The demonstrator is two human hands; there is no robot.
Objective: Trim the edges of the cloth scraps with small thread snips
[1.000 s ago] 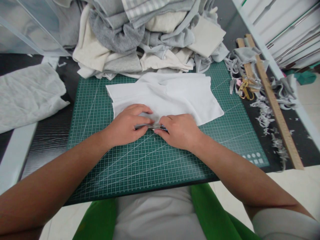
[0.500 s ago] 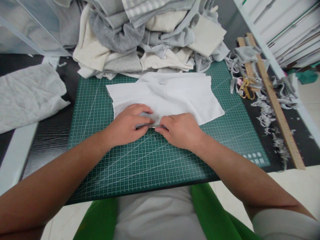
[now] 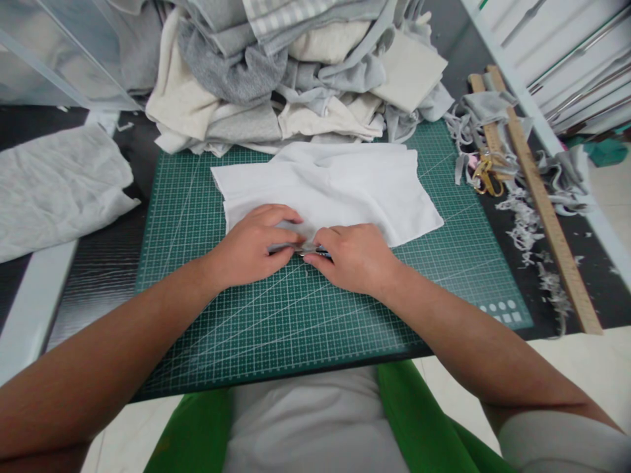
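Observation:
A white cloth [image 3: 355, 180] lies spread on the green cutting mat [image 3: 305, 322], its near edge under both hands. My left hand [image 3: 261, 243] pinches that near edge between thumb and fingers, where a greyish part of the fabric shows. Closed around a small metal tool [image 3: 320, 251], my right hand [image 3: 355, 257] is just right of the left fingertips. The tool's tip touches the fabric edge between the hands; most of it is hidden by my right fingers, so its kind is unclear.
A heap of grey and cream fabrics [image 3: 236, 72] covers the back. Light grey cloth [image 3: 59, 190] lies at left. At right are gold-handled scissors [image 3: 488, 179], a wooden ruler [image 3: 547, 210], fabric scraps and thread bits [image 3: 520, 220].
My right fingertips have shifted slightly left along the cloth edge, and a little more of the tool shows. My left hand stays in nearly the same place.

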